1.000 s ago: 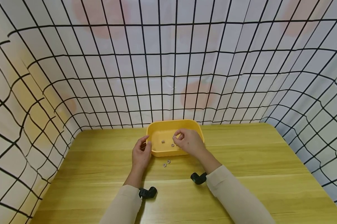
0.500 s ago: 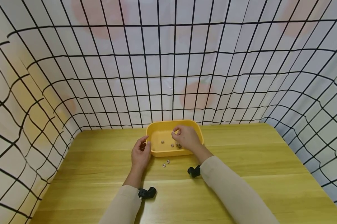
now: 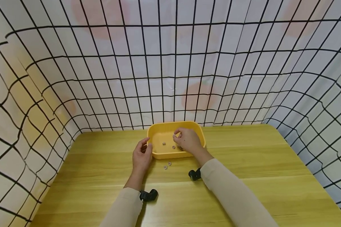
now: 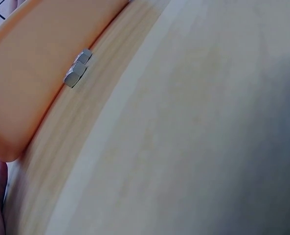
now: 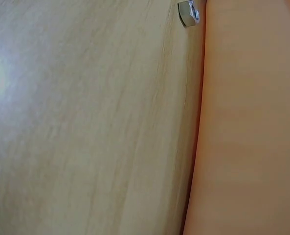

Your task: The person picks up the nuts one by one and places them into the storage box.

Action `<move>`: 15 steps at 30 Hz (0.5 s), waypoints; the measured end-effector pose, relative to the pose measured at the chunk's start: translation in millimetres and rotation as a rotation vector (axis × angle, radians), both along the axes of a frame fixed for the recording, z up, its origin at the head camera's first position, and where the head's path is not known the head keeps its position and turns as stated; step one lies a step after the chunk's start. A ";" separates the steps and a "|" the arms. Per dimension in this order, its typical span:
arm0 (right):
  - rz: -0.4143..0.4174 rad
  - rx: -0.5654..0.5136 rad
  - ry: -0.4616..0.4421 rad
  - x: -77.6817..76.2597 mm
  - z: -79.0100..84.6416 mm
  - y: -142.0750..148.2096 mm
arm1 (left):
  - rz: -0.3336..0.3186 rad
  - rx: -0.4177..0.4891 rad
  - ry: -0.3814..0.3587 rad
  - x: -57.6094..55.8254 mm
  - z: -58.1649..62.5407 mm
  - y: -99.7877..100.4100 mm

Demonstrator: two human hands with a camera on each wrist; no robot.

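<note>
A yellow tray (image 3: 170, 155) stands on the wooden table, with several small metal nuts lying in it, such as a nut (image 3: 163, 143) left of centre. Over the tray, my right hand (image 3: 188, 140) pinches a small silvery nut (image 3: 174, 135) between thumb and forefinger; the hand partly covers other nuts below it. My left hand (image 3: 142, 156) is at the tray's left end, fingers relaxed and fingertips right at the rim. Two hex nuts lie on the table in front of the tray, one nut (image 3: 169, 163) closer to it and another nut (image 3: 165, 167) nearer me.
The wooden table (image 3: 244, 176) extends to both sides of the tray. Behind it and at both sides hangs a white sheet with a black grid (image 3: 174, 66). A black wrist camera (image 3: 149, 195) sits on the left wrist, another black camera (image 3: 194, 174) on the right.
My right hand has moved slightly up and left, farther over the tray, with the nut still pinched. The left hand keeps its place at the tray's left end.
</note>
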State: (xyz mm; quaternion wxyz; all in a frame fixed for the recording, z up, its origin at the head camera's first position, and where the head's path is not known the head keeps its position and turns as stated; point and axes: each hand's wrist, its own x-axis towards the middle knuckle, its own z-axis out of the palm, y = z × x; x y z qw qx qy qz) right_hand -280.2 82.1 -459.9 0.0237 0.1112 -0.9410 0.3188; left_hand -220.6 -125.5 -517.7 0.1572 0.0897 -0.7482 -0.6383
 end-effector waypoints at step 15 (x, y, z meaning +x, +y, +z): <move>-0.003 0.029 -0.010 1.5 1.7 -0.4 | -0.006 0.001 0.005 -2.2 -2.4 -0.2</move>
